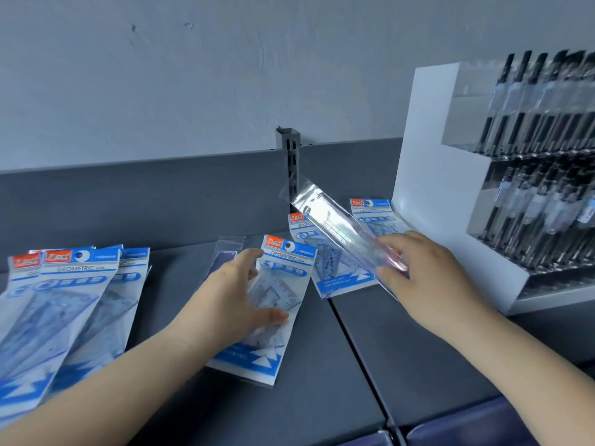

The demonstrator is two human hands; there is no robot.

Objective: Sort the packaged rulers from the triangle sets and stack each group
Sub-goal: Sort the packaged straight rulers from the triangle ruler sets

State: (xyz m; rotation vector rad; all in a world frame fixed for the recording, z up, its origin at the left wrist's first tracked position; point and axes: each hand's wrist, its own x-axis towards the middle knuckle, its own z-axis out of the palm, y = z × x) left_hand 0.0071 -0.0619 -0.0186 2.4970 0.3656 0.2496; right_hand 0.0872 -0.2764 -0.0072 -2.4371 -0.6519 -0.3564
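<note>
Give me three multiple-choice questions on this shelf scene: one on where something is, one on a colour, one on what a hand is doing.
1. Where is the stack of triangle sets?
A. at the left of the shelf
B. inside the pen display
C. under the right hand

2. What colour is the small logo patch at the top corner of the triangle set packs?
A. green
B. red
C. yellow

3. What is the right hand doing?
A. resting flat on the shelf
B. hanging idle
C. holding a packaged ruler tilted above the shelf

Answers: 1 A, the overlapping packs lie at the far left of the shelf. 2 B, each header shows a red patch. 3 C, its fingers grip the clear sleeve's lower end.
</note>
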